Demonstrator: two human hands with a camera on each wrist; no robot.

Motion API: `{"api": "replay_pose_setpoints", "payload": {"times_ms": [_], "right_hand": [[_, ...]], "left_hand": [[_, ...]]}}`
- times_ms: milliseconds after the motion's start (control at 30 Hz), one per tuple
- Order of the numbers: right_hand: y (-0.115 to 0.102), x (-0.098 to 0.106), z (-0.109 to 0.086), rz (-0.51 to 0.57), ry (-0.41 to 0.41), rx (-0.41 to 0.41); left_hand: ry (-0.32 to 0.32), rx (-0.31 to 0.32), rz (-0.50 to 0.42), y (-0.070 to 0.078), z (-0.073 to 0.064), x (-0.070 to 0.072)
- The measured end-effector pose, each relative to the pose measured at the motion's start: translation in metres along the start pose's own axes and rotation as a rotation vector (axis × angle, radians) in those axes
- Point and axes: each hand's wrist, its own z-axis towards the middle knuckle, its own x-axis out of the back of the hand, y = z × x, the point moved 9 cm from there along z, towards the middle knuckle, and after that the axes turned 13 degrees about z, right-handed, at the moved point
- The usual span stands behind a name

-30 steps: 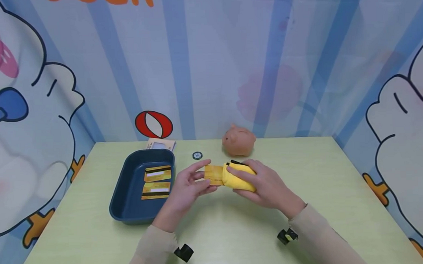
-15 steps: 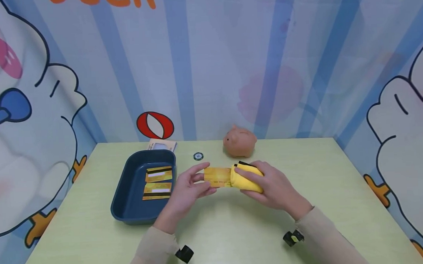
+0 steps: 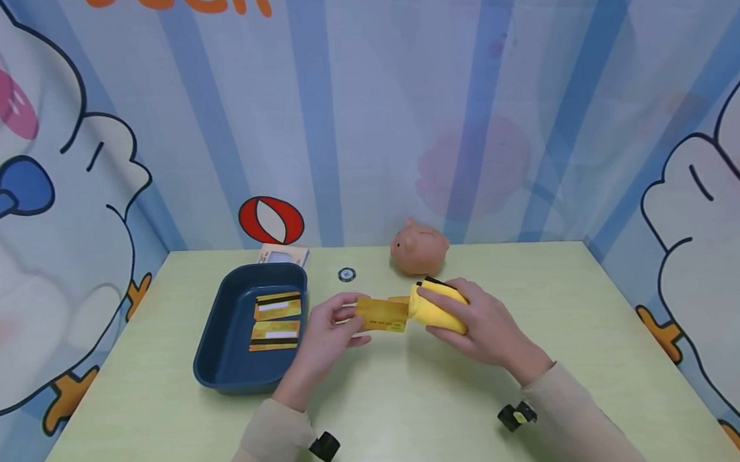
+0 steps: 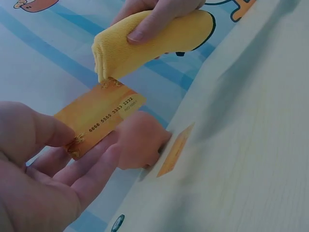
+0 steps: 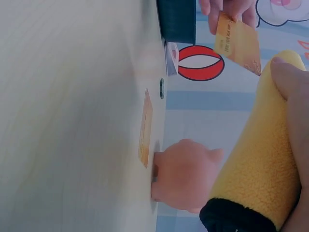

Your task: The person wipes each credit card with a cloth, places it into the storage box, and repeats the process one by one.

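Observation:
My left hand (image 3: 327,333) pinches a gold bank card (image 3: 381,314) between thumb and fingers. Its embossed digits face the left wrist camera, where the card (image 4: 101,118) lies tilted across the fingers. My right hand (image 3: 476,323) grips a soft yellow fuzzy pouch (image 3: 434,309) with black trim at one end. A narrow gap separates card and pouch in the head view. Another gold card (image 4: 176,151) lies on the table near the piggy bank (image 3: 419,248), mostly hidden behind the held one from above. The pouch's inside is hidden.
To the left stands a dark blue tray (image 3: 211,358), with two gold cards (image 3: 275,335) lying stripe-side up in it. Behind it is a small pale flat item (image 3: 293,251). A round dark chip (image 3: 346,275) lies left of the piggy bank. A printed curtain (image 3: 371,120) hangs behind the table.
The card has come out of the pouch's end and is now apart from it in my left hand. My right hand has shifted right with the pouch.

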Motion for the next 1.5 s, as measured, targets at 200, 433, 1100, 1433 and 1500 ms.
{"api": "replay_pose_setpoints", "payload": {"times_ms": [200, 433, 1100, 1433, 1500], "right_hand": [[-0.002, 0.003, 0.002, 0.011, 0.011, 0.004], [-0.004, 0.003, 0.002, 0.008, 0.02, 0.016], [-0.008, 0.004, 0.004, 0.021, 0.023, 0.016], [-0.011, 0.007, 0.004, 0.026, 0.021, -0.004], [-0.011, 0.008, 0.005, 0.028, 0.021, -0.003]], "left_hand": [[0.051, -0.032, 0.05, 0.004, -0.001, 0.002], [0.077, -0.038, 0.047, 0.004, -0.001, 0.003], [0.081, -0.039, -0.026, 0.002, -0.001, 0.003], [0.001, -0.076, -0.053, 0.001, -0.003, -0.003], [-0.025, -0.078, -0.066, 0.001, -0.003, -0.005]]}}
